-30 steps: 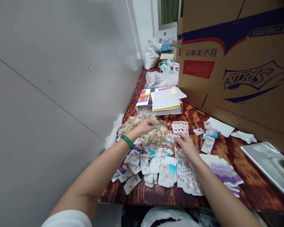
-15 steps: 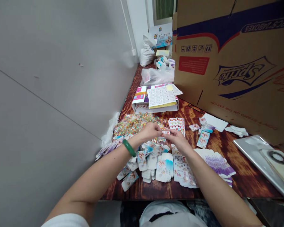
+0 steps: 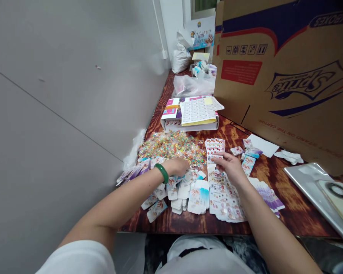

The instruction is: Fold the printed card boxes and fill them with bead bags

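Small white rectangular printed card [image 3: 215,158], black-and-white checked motif at its left end: pinched between thumb and fingers of the right hand [image 3: 231,167], toward the middle of the red-brown wood-grain worktop [image 3: 185,224]. Long axis — roughly left to right, near parallel to the worktop's near edge.

Left hand [image 3: 179,166]: fingers bent down and close together, well apart from the card and on its left; fingertips hidden, so whether anything is held cannot be told.

Heap of small multicoloured pieces in clear wrapping [image 3: 171,146]: spread toward the worktop's left edge, just beyond the left hand, which is much the nearer of the two — the key relation being heap ahead of that hand, card off to its right.

Column of white sticker-like sheets with red dots [image 3: 216,143]: directly behind the held card.

Toward the near edge: stack of white-and-blue cards [image 3: 198,198], left; fan of white printed sheets [image 3: 225,205], below the right hand.
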